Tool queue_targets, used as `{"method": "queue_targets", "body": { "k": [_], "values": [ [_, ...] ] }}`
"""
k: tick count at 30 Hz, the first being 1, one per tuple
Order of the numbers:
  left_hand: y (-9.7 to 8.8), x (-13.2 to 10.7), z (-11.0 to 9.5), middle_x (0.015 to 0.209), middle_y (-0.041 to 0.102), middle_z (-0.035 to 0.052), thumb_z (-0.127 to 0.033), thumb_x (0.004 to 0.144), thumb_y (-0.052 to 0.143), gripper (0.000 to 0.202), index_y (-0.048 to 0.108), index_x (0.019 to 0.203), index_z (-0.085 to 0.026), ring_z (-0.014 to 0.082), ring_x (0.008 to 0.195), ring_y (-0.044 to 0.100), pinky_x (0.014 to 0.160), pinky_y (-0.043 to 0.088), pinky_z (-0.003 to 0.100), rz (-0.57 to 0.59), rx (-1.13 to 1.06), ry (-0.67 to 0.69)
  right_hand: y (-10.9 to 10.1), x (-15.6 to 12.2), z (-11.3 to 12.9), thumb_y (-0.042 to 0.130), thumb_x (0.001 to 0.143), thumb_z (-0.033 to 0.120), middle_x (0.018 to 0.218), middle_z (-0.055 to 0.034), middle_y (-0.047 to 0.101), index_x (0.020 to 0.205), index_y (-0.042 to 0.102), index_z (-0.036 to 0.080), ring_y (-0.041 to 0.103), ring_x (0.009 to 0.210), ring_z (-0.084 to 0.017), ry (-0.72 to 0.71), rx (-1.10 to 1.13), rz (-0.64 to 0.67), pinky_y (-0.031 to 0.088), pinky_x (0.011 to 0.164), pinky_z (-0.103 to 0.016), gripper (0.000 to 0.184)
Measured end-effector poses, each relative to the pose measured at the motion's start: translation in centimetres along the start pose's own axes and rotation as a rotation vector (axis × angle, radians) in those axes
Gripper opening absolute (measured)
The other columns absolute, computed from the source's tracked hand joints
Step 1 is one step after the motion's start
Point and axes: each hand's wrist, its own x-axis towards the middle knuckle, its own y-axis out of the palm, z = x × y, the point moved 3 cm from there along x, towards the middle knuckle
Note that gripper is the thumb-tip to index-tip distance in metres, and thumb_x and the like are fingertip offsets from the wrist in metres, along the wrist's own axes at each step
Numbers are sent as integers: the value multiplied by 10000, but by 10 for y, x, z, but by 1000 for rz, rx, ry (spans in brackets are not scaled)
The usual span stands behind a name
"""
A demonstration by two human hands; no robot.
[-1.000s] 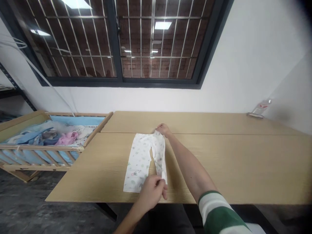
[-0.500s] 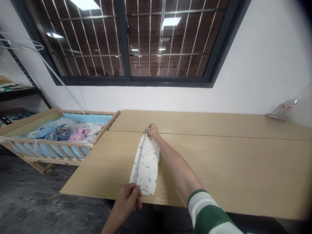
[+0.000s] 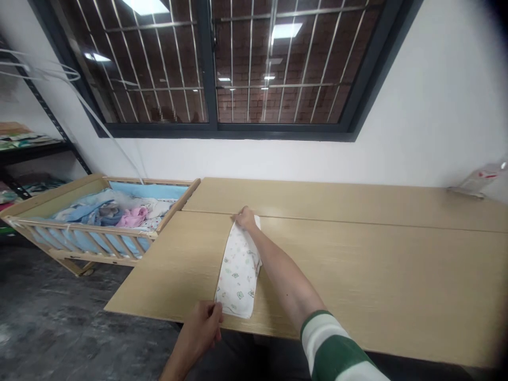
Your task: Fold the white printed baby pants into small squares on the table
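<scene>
At far left, at about 9 o'clock, a dark metal shelf [image 3: 27, 145] carries folded cloth. Next to it, at about 10 o'clock, stands a wooden crib [image 3: 59, 196] with blue padding, holding a heap of soft items, among them a pink garment [image 3: 133, 216] and blue bedding [image 3: 83, 213]. Above these, at 11 to 1 o'clock, is a barred window [image 3: 210, 69] set in the white wall.

My left hand [image 3: 200, 336] sits at 7 o'clock, its fingers curled at the near corner of a white baby garment [image 3: 239, 278] with a small green print. The fingers touch the cloth's edge, but I cannot tell whether they grip it. The garment lies on the bench [image 3: 397, 275], on the nearer of two boards, just short of the seam between them. It is doubled lengthwise into a narrow strip, with no crosswise fold visible. Its long axis runs from 12 to 6 o'clock, leaning slightly, with the narrower end pointing away from me.

My right hand [image 3: 245, 218] is closed on that far end, and a small white corner shows beyond it. The hands are well apart, at opposite ends of the strip. My forearm crosses the bench from a green-and-white striped sleeve [image 3: 333, 344]. At far right, at about 2 o'clock, a clear plastic item [image 3: 472, 185] rests against the wall.
</scene>
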Motion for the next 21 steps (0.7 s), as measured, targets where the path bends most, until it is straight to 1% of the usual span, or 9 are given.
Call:
{"method": "queue_targets", "body": {
  "k": [3, 6, 7, 9, 12, 14, 16, 19, 21],
  "values": [
    [-15, -7, -4, 537, 620, 40, -516, 948, 370, 491, 489, 573, -223, 214, 553, 632, 532, 340, 284, -215, 338, 133, -5, -7, 4, 671, 873, 298, 900, -59, 675, 961, 572, 187, 632, 845, -195, -60, -1, -3, 460, 691, -254, 173],
    [-23, -18, -12, 634, 667, 27, -454, 982, 427, 410, 553, 664, -228, 221, 648, 669, 570, 383, 291, -449, 517, 297, -14, -18, 11, 583, 906, 194, 938, -58, 695, 1030, 593, 185, 641, 879, -191, -149, 3, 21, 473, 758, -267, 125],
    [-22, -21, -16, 686, 687, 26, -438, 993, 437, 369, 584, 727, -229, 218, 687, 679, 604, 427, 296, -498, 526, 386, -18, -24, 14, 572, 908, 176, 950, -53, 702, 1056, 600, 188, 645, 882, -187, -177, 7, 34, 477, 775, -269, 151],
    [-13, -28, -23, 890, 736, 58, -388, 1012, 443, 276, 641, 923, -217, 227, 872, 702, 757, 515, 327, -561, 526, 602, -24, -41, 23, 572, 915, 172, 989, -51, 716, 1109, 612, 193, 657, 902, -183, -278, 15, 86, 486, 815, -277, 199],
    [12, -34, -29, 1274, 676, 149, -306, 1006, 461, 325, 586, 1267, -158, 272, 1205, 621, 975, 520, 407, -603, 612, 820, -29, -88, 38, 582, 949, 228, 1145, -100, 715, 1205, 614, 171, 660, 1047, -209, -599, 18, 252, 491, 932, -328, 264],
    [30, -36, -27, 1413, 594, 174, -281, 983, 500, 401, 542, 1356, -140, 310, 1311, 551, 1029, 499, 452, -640, 724, 857, -32, -131, 44, 581, 980, 326, 1321, -154, 656, 1297, 593, 147, 613, 1214, -245, -835, 0, 401, 466, 1034, -377, 365],
    [44, -37, -21, 1449, 565, 171, -281, 959, 541, 428, 550, 1366, -150, 339, 1335, 527, 1050, 482, 486, -679, 814, 862, -34, -175, 44, 531, 1016, 408, 1481, -154, 556, 1402, 549, 167, 519, 1367, -254, -1003, -18, 550, 405, 1134, -402, 455],
    [56, -38, -7, 1404, 591, 170, -311, 930, 585, 433, 589, 1338, -167, 368, 1322, 530, 1040, 476, 508, -711, 881, 869, -38, -226, 35, 456, 1055, 384, 1629, -161, 371, 1537, 425, 148, 316, 1526, -233, -1128, -31, 712, 276, 1238, -382, 538],
    [59, -37, 2, 1350, 623, 166, -333, 918, 604, 423, 618, 1309, -174, 380, 1278, 558, 1012, 488, 513, -711, 909, 878, -40, -246, 27, 435, 1064, 338, 1660, -158, 299, 1569, 381, 142, 226, 1560, -212, -1147, -50, 778, 222, 1261, -360, 544]
  ]
}}
